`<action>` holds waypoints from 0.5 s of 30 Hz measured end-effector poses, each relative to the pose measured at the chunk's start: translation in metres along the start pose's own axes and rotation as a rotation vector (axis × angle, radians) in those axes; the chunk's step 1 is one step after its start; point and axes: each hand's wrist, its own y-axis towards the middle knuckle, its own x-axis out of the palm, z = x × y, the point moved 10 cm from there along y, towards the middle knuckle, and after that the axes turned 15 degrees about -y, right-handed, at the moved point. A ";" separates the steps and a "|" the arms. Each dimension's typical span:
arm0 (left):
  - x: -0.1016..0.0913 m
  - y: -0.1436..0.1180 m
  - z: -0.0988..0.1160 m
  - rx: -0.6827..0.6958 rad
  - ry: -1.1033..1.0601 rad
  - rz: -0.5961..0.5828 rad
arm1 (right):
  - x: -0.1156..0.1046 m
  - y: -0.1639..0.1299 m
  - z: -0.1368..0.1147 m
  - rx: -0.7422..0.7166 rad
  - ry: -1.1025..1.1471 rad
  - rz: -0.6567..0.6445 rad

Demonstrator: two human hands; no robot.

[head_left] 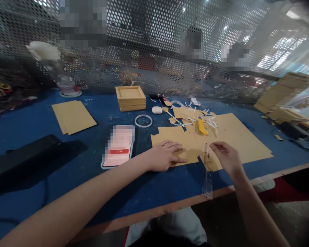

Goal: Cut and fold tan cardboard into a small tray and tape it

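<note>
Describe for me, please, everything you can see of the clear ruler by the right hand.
The clear ruler is a long, narrow, see-through strip, apparently plastic, with markings and rounded shapes along it. It points towards the person, its far part over brown card, its near end reaching the front edge of the blue table. The right hand's fingertips are at its far end; whether it lies fully flat is unclear.

Card sheet (192, 145): tan, notched, laid flat. Ruler (208, 173): clear plastic, held by far end, extended past sheet's near edge.
</note>
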 end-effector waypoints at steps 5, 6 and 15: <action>0.004 0.000 -0.003 -0.040 -0.070 -0.060 | 0.002 0.000 0.021 0.209 -0.546 -0.183; 0.005 0.000 -0.004 -0.049 -0.084 -0.069 | 0.008 0.000 0.019 0.195 -0.549 -0.238; 0.012 0.001 -0.010 -0.082 -0.123 -0.145 | 0.001 0.006 0.023 0.183 -0.644 -0.226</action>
